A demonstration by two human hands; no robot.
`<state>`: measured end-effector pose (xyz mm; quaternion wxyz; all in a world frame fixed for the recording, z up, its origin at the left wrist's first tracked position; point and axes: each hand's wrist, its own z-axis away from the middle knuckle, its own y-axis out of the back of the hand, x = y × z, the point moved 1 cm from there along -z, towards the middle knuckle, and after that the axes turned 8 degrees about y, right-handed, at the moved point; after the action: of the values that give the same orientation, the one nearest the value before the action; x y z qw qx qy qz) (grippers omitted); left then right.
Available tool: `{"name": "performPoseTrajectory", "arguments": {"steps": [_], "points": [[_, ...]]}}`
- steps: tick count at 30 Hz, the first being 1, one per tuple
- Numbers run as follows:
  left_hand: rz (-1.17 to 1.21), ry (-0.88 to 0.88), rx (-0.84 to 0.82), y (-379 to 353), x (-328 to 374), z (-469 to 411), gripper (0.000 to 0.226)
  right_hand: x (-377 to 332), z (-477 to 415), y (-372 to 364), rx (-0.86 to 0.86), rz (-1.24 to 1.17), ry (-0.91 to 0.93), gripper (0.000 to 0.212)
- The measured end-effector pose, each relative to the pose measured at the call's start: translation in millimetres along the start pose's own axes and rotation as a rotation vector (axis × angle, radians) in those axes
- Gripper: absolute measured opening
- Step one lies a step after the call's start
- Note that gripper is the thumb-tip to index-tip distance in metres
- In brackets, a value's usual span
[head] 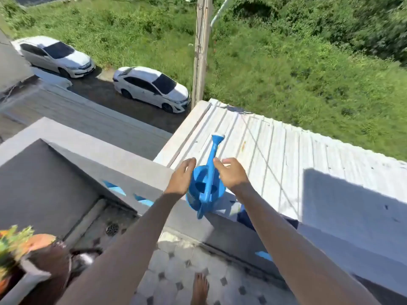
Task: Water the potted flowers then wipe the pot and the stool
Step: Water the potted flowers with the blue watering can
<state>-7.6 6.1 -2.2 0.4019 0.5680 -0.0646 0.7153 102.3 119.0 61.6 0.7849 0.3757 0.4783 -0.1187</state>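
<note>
A blue plastic watering can stands on top of the grey balcony wall, its spout pointing away over the roof. My left hand is at the can's left side and my right hand at its right side, both with fingers spread and not curled around it. I cannot tell whether the palms touch the can. The potted flowers, orange and green and blurred, are at the bottom left, above a dark brown pot. A grey surface shows under it.
A dark blue cloth lies on the wall just right of the can. Beyond the wall is a white corrugated roof and a drop to parked cars. The tiled floor has a drain; my bare foot stands on it.
</note>
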Motion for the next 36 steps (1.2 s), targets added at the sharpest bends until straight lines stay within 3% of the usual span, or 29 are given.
{"name": "performPoseTrajectory", "arguments": {"steps": [4,8,10,16,20,23,27,33,36], "points": [[0.059,0.127,-0.012,-18.6,-21.9,-2.2,0.043,23.0,-7.7,-15.2,-0.132,-0.002,-0.046,0.051],[0.149,0.171,0.016,-30.5,-36.4,-7.3,0.031,20.5,-13.8,-23.5,-0.212,-0.121,-0.093,0.030],[0.197,0.192,0.030,-30.7,-42.0,-7.9,0.033,17.3,-18.3,-24.0,-0.263,-0.160,-0.109,0.018],[0.267,0.215,0.042,-8.5,-51.1,24.0,0.040,-17.1,-12.7,-39.2,-0.395,-0.130,-0.034,0.012],[0.317,0.239,0.145,26.5,-69.6,51.4,0.041,-48.4,0.3,-67.9,-0.502,0.049,0.094,0.020],[0.369,0.249,0.229,56.1,-90.1,78.4,0.028,-74.2,18.1,-92.9,-0.611,0.098,0.192,0.029],[0.460,0.212,0.284,95.4,-137.9,112.8,0.045,-110.3,56.4,-138.8,-0.699,0.199,0.302,0.028],[0.630,0.129,0.466,164.0,-145.5,196.2,0.063,-158.8,122.8,-209.8,-0.774,0.425,0.547,0.029],[0.659,0.119,0.537,185.2,-148.8,230.5,0.055,-184.2,156.0,-233.6,-0.835,0.516,0.647,0.023]]}}
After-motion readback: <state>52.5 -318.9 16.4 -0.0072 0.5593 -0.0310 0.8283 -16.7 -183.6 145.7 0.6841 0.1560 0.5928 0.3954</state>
